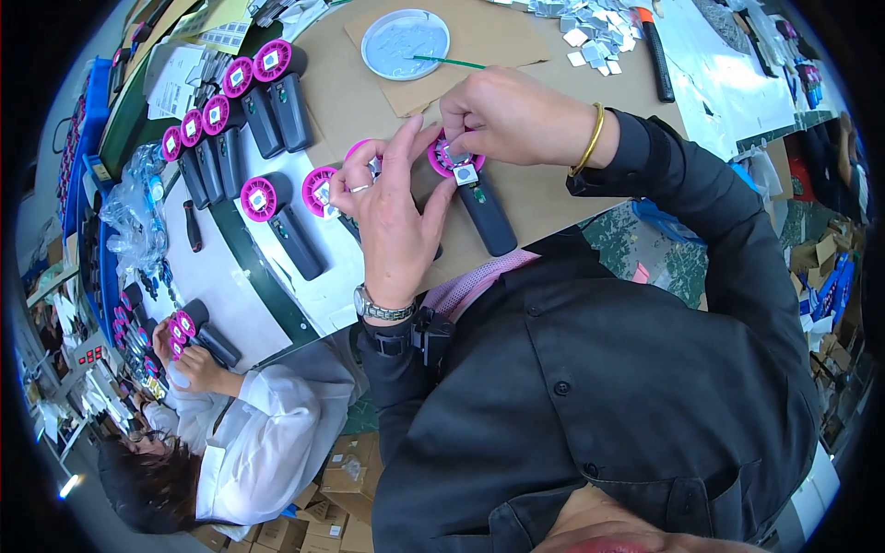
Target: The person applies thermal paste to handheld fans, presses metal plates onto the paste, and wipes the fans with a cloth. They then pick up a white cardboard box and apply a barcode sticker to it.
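Beneath my hands lies a black-handled device with a pink slotted round head (489, 218). My left hand (395, 217), wearing a ring, reaches round the pink head, with index finger and thumb on either side. By its thumb tip is a small white square with a grey round patch (465, 174). My right hand (507, 118) is closed, fingertips pinched down on the pink head; what they pinch is mostly hidden. A thin green stick (452, 62) runs from a round dish of clear gel (369, 46) to behind my right knuckles; whether I hold it cannot be seen.
Several similar devices (293, 241) lie to the left, two partly under my left hand. Small silvery squares (599, 32) are piled at the far right, beside a black tool with an orange end (656, 60). A screwdriver (193, 226) lies left. A co-worker in white (267, 433) handles similar devices.
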A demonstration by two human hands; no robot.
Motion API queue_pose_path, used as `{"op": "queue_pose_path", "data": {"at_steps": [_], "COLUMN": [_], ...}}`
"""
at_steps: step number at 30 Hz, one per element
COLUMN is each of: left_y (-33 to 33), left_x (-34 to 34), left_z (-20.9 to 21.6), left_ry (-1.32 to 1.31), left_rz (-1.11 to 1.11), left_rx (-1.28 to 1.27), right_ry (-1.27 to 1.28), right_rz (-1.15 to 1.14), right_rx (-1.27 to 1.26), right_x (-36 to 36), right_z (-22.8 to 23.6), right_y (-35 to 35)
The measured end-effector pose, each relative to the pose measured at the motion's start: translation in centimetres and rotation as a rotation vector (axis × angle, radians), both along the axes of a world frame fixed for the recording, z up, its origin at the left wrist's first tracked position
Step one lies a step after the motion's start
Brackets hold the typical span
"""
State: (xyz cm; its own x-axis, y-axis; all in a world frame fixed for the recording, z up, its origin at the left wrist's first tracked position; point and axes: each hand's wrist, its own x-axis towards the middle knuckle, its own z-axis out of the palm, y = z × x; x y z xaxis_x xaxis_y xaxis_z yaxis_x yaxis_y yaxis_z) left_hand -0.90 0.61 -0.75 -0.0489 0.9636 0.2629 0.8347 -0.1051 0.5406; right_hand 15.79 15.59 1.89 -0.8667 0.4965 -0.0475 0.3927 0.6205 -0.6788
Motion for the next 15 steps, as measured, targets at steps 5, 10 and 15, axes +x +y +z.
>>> {"op": "queue_pose_path", "data": {"at_steps": [5,10,15], "left_y": [0.0,-0.12,0.03], "left_x": [-0.01,-0.14,-0.1], "left_z": [-0.08,-0.29,-0.08], "left_ry": [0.003,0.005,0.016], "left_rz": [0.005,-0.005,-0.007], "left_rx": [0.004,0.015,0.021], "right_ry": [0.093,0.125,0.061], "right_rz": [0.078,0.015,-0.099], "right_rx": [0.032,-0.018,-0.013], "right_x": [0.22,0.42,0.19], "right_z": [-0.36,-0.89,-0.69], "right_y": [0.57,0.05,0.09]}}
